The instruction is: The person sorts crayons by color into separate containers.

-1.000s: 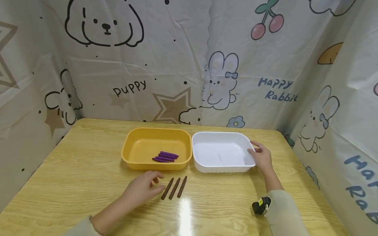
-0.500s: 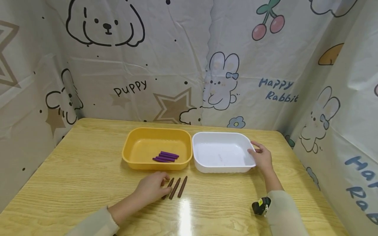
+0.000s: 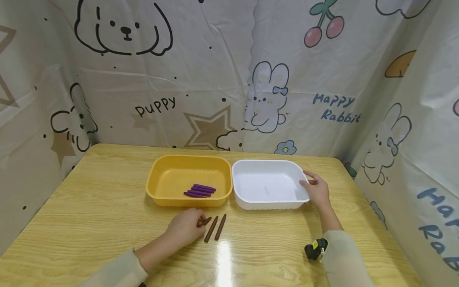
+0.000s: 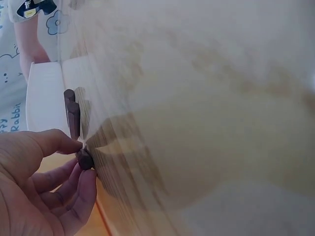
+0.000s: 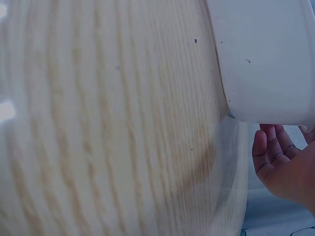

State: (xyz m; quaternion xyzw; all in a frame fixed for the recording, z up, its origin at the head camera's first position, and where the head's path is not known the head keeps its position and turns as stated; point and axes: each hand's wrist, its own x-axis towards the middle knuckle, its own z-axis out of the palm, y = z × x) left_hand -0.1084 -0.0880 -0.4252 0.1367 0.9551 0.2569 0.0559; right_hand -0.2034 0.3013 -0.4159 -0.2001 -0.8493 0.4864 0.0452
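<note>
Left hand point(image 3: 185, 228) now pinches slim brown pointed stick point(image 4: 85, 160), turned askew; two matching sticks point(image 3: 211, 229) unheld; right hand point(image 3: 319, 193) grips white oblong plastic tub point(image 3: 269, 205).

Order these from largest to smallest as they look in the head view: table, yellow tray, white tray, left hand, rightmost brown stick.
1. Table
2. Yellow tray and white tray: too alike to rank surely
3. Left hand
4. Rightmost brown stick

table point(image 3: 107, 187): yellow wood grain, beneath left hand point(image 3: 184, 229) | back cloth point(image 3: 161, 79): pale, creased, cartoon-printed, hangs beyond left hand | side cloth point(image 3: 408, 171): rabbit print, right of right hand point(image 3: 318, 193) | glare point(image 3: 224, 263): white, right of left hand
</note>
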